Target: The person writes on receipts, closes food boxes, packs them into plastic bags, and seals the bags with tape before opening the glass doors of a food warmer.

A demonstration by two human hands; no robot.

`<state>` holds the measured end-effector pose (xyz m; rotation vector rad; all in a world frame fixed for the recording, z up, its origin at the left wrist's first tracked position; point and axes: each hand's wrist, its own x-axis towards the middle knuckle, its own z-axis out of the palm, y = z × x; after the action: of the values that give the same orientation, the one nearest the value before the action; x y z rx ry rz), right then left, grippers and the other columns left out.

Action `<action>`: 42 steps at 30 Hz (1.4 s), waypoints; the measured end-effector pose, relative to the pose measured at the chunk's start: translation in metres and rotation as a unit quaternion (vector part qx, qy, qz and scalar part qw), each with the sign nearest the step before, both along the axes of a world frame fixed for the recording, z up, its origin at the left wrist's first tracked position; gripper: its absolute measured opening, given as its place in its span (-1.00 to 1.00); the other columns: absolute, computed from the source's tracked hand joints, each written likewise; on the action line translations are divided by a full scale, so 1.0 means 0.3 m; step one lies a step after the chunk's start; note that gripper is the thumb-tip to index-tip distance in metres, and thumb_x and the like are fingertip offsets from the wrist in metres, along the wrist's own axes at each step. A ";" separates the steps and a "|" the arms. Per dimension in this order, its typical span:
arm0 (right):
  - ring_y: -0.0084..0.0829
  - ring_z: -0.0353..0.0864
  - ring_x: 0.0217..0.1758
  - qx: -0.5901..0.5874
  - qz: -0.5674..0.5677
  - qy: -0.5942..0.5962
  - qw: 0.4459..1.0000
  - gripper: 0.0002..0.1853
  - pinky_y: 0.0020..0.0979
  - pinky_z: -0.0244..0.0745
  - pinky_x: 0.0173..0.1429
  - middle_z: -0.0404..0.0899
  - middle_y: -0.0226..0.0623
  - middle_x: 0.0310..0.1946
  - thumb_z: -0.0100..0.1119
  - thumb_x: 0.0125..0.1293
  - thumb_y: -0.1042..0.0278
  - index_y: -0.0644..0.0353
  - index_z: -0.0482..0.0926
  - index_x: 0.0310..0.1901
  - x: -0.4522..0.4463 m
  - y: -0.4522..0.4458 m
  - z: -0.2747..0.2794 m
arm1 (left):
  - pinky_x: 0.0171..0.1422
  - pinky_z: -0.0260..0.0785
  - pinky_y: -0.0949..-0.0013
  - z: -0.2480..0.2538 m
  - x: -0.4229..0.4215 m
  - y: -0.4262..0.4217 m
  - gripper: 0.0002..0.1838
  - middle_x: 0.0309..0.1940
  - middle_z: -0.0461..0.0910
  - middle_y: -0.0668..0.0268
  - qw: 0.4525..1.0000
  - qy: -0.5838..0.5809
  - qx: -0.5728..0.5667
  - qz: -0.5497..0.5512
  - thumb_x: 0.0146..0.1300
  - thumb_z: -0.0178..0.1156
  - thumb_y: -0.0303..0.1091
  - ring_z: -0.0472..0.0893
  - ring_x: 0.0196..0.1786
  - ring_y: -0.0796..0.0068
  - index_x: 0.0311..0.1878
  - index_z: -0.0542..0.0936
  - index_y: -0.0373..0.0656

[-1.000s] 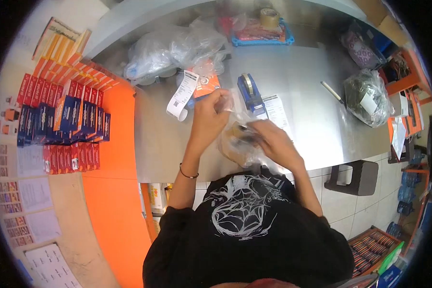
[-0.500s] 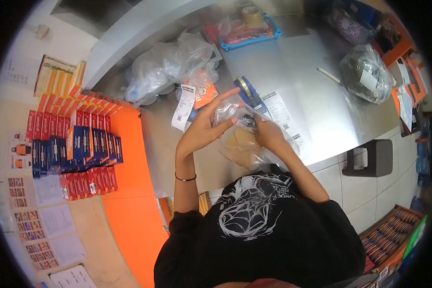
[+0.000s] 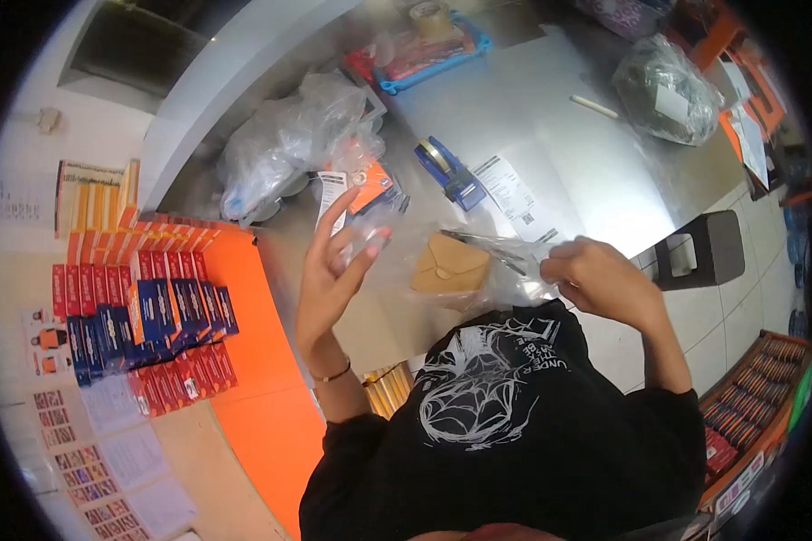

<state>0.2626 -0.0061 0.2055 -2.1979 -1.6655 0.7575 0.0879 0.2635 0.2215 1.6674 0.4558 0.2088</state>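
Observation:
A brown cardboard food box (image 3: 451, 263) rests inside a clear plastic bag (image 3: 404, 236) near the front of the metal counter. With the thumb and a bent finger, my left hand (image 3: 332, 275) pinches one side of the bag while its index finger points up. My right hand (image 3: 595, 278) is closed around the bag's other side, stretched out to the right. A dark, slim object (image 3: 487, 250) shows through the plastic beside the box; I cannot make out its kind. Behind the box are a blue tape dispenser (image 3: 449, 174) and a printed receipt (image 3: 512, 198).
Filled plastic bags (image 3: 289, 144) and an orange box (image 3: 367, 180) stand at the counter's back left. A blue tray (image 3: 433, 68) holding a tape roll lies farther back. At right are a wrapped bundle (image 3: 669, 99) and a dark stool (image 3: 708, 252). Stacked boxes (image 3: 185, 311) line the left.
My hands have moved apart, the right one going rightward with its side of the bag and the left one leftward. The bag is spread wider and the box now shows more fully.

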 end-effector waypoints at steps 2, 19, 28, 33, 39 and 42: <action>-0.18 0.54 -0.09 0.067 -0.014 -0.004 0.998 -0.83 -0.27 0.45 -0.08 0.52 -0.18 -0.23 0.20 0.01 0.49 0.20 0.55 -0.29 -0.023 0.006 0.059 | -0.60 -0.06 0.76 0.023 -0.041 -0.034 -0.27 -0.05 0.56 0.17 1.000 0.020 0.006 0.014 0.16 0.15 -0.56 0.20 -0.61 0.89 0.39 0.08 -0.13; -0.41 0.51 -0.06 0.327 -0.355 0.272 0.832 -0.37 -0.34 0.45 -0.09 0.38 -0.20 0.07 0.29 0.06 0.41 0.12 0.30 0.20 -0.098 0.126 -0.175 | -0.14 0.41 0.51 -0.090 -0.094 -0.074 -0.21 -0.13 0.55 0.14 0.997 -0.008 0.063 0.048 0.14 0.23 -0.58 0.55 -0.28 0.53 0.38 0.04 -0.15; -0.46 0.59 -0.19 0.438 -0.122 0.347 0.820 -0.86 -0.41 0.45 -0.11 0.57 -0.27 -0.30 0.08 0.21 0.53 0.32 0.44 -0.19 -0.085 0.195 -0.106 | -0.44 0.26 0.66 -0.142 -0.005 -0.075 -0.34 -0.17 0.61 0.12 0.985 -0.081 0.142 0.057 0.24 0.15 -0.46 0.44 -0.44 0.75 0.36 0.10 -0.15; -0.56 0.49 -0.01 0.374 -0.295 0.434 0.765 -0.69 -0.51 0.40 0.05 0.49 -0.32 -0.12 0.24 0.16 0.49 0.28 0.42 -0.07 0.025 0.172 -0.188 | -0.31 0.29 0.64 -0.075 -0.041 -0.081 -0.26 -0.23 0.63 0.22 0.983 -0.074 0.120 0.116 0.18 0.20 -0.55 0.48 -0.35 0.70 0.38 0.05 -0.13; -0.18 0.02 0.43 0.248 -0.209 0.200 0.924 0.02 -0.23 -0.01 0.45 0.08 -0.03 0.31 0.55 -0.21 0.15 0.26 0.16 0.28 0.119 -0.052 -0.224 | 0.31 0.13 0.17 -0.084 -0.255 0.072 0.47 0.26 0.20 0.04 0.943 0.141 0.300 -0.023 -0.48 0.62 -0.16 0.29 0.23 0.15 0.44 -0.25 -0.16; -0.02 -0.04 0.44 0.189 -0.174 0.140 0.956 0.37 -0.16 -0.11 0.48 -0.08 0.16 0.37 0.57 -0.43 -0.13 0.37 -0.10 0.35 0.022 0.061 -0.493 | 0.31 0.14 0.19 -0.398 -0.205 0.132 0.24 0.23 0.26 0.04 0.878 0.122 0.455 -0.090 -0.31 0.55 -0.21 0.30 0.25 0.17 0.40 -0.07 -0.19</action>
<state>0.2690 0.0121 0.0577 -1.9313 -1.1329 0.5641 0.0263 0.3030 0.1020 2.6737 0.4069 0.0670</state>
